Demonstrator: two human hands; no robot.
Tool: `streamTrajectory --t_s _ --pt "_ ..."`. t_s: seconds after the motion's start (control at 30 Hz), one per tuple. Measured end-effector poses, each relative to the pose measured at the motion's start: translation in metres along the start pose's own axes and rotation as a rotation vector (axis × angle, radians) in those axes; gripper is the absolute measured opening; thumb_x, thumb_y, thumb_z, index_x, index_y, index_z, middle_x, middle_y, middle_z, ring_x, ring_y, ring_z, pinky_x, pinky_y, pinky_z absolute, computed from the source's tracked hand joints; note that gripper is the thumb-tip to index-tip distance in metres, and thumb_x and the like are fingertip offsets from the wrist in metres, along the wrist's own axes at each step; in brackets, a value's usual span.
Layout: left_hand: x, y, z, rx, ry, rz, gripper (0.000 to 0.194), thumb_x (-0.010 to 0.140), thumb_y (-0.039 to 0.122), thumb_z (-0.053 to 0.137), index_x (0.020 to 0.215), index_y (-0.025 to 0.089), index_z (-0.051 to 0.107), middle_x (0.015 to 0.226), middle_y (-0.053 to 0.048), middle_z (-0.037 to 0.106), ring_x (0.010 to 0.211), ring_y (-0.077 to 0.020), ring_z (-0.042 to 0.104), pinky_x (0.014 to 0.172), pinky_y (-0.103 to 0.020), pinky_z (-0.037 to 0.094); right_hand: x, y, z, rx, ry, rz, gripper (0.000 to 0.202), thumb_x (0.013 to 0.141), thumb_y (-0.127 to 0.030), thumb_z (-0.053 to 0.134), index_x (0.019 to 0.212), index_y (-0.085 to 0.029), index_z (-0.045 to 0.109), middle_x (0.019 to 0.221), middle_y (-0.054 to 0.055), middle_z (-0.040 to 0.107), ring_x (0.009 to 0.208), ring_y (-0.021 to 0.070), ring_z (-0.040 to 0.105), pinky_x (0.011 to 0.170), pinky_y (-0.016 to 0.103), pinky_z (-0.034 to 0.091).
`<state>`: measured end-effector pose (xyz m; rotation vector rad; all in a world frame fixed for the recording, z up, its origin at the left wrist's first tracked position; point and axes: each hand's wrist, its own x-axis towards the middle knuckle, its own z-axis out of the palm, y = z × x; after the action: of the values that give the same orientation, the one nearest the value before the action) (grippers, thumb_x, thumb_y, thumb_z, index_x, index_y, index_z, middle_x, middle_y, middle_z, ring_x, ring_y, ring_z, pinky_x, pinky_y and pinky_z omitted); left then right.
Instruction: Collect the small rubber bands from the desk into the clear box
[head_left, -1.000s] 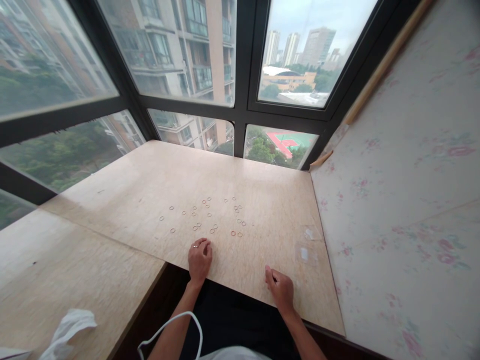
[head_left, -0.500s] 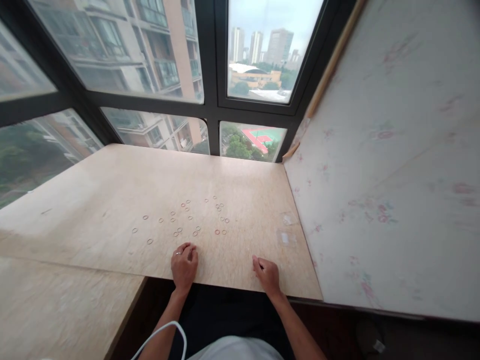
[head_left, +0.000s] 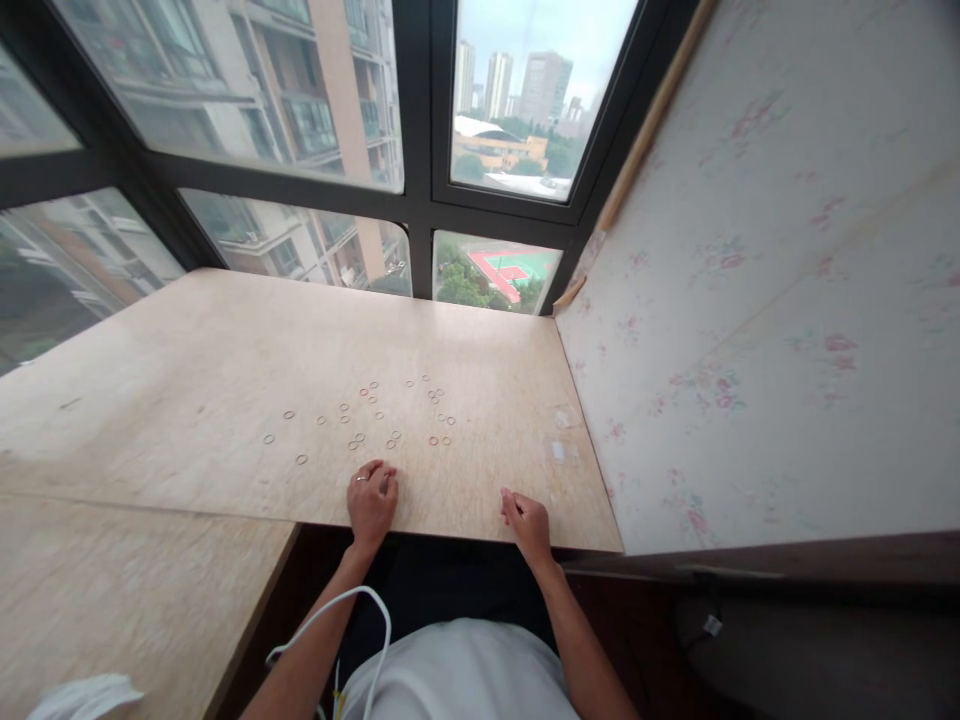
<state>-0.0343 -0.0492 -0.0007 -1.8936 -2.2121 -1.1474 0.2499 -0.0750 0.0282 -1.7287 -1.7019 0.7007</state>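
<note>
Several small thin rings (head_left: 379, 416) lie scattered over the pale marbled ledge (head_left: 225, 340), mostly dark or dull in colour. Two of them, a red ring (head_left: 433, 441) and another red ring (head_left: 364, 393), stand out. My left hand (head_left: 373, 502) rests near the ledge's front edge with its fingers curled in, just below the closest rings; a finger ring is on it. Further right, my right hand (head_left: 526, 520) lies on the ledge as a loose fist, apart from the rings. Nothing shows in either hand.
Two clear plastic pieces (head_left: 559, 450) lie on the ledge's right side by the floral-papered wall (head_left: 720, 300). Dark-framed windows (head_left: 420, 205) border the back. A white cable (head_left: 367, 590) passes over my left forearm. A crumpled white item (head_left: 86, 697) sits at the lower left.
The view has tilted down slightly, so the ledge and rings appear higher and the white item at lower left comes into sight. My hands stay in about the same place and pose.
</note>
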Motion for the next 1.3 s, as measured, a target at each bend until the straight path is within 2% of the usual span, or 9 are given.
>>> streamTrajectory --t_s 0.17,0.3,0.53,0.67,0.77,0.93,1.1,1.3 --pt "-0.002 0.002 -0.002 -0.019 -0.008 -0.029 0.018 0.082 0.021 0.052 0.084 0.018 0.069 0.103 -0.012 0.065 0.094 -0.0269 0.058 0.086 -0.040 0.045 -0.028 -0.007 -0.019 -0.004 -0.175 -0.080 0.039 0.089 -0.042 0.048 0.059 -0.019 0.057 0.058 -0.001 0.058 0.057 0.0146 0.052 0.057 0.024 0.036" --pt "-0.003 0.004 -0.002 -0.045 -0.026 -0.062 0.017 0.081 0.018 0.053 0.084 0.019 0.069 0.104 -0.011 0.065 0.097 -0.0265 0.058 0.087 -0.039 0.045 -0.048 0.004 -0.036 -0.052 -0.311 -0.044 0.036 0.092 -0.040 0.041 0.072 -0.019 0.062 0.071 0.002 0.065 0.068 0.0175 0.057 0.065 0.026 0.040" --pt "-0.005 0.002 -0.004 -0.081 -0.064 -0.062 0.018 0.079 0.014 0.054 0.087 0.020 0.069 0.107 -0.010 0.064 0.099 -0.0261 0.057 0.087 -0.040 0.043 -0.063 0.023 -0.044 -0.002 -0.269 0.114 0.037 0.089 -0.047 0.044 0.076 -0.019 0.065 0.072 0.005 0.067 0.070 0.0210 0.062 0.067 0.030 0.046" --pt "-0.005 0.005 -0.006 -0.073 -0.080 -0.053 0.018 0.081 0.015 0.054 0.088 0.020 0.069 0.109 -0.010 0.064 0.101 -0.0273 0.056 0.087 -0.041 0.042 -0.058 0.026 -0.044 0.146 -0.128 0.198 0.033 0.084 -0.048 0.052 0.092 -0.018 0.065 0.073 0.006 0.068 0.068 0.0219 0.064 0.063 0.031 0.050" --pt "-0.006 0.007 -0.006 -0.063 -0.088 -0.048 0.018 0.081 0.016 0.054 0.089 0.020 0.070 0.110 -0.011 0.064 0.102 -0.0283 0.055 0.087 -0.042 0.041 -0.042 0.023 -0.042 0.164 -0.066 0.171 0.034 0.083 -0.046 0.055 0.101 -0.019 0.061 0.072 0.004 0.067 0.066 0.0218 0.065 0.063 0.033 0.051" --pt "-0.005 0.009 -0.007 -0.042 -0.091 -0.059 0.018 0.082 0.017 0.054 0.088 0.020 0.070 0.111 -0.010 0.064 0.100 -0.0282 0.054 0.087 -0.041 0.040 0.004 0.009 -0.030 0.159 -0.125 0.038 0.036 0.085 -0.043 0.051 0.109 -0.016 0.056 0.076 0.003 0.064 0.068 0.0192 0.064 0.064 0.032 0.053" --pt "-0.004 0.010 -0.008 -0.018 -0.094 -0.057 0.017 0.082 0.018 0.053 0.086 0.020 0.070 0.110 -0.010 0.065 0.100 -0.0275 0.054 0.088 -0.040 0.040 0.054 -0.007 -0.006 0.107 -0.221 -0.054 0.033 0.083 -0.037 0.051 0.107 -0.015 0.057 0.079 0.002 0.063 0.064 0.0154 0.062 0.061 0.028 0.051" --pt "-0.004 0.011 -0.006 0.015 -0.066 -0.051 0.017 0.083 0.019 0.054 0.087 0.019 0.070 0.108 -0.010 0.065 0.099 -0.0277 0.055 0.088 -0.040 0.040 0.127 -0.029 0.031 0.004 -0.297 -0.178 0.030 0.082 -0.026 0.051 0.109 -0.016 0.061 0.076 -0.001 0.063 0.061 0.0118 0.057 0.065 0.025 0.046"
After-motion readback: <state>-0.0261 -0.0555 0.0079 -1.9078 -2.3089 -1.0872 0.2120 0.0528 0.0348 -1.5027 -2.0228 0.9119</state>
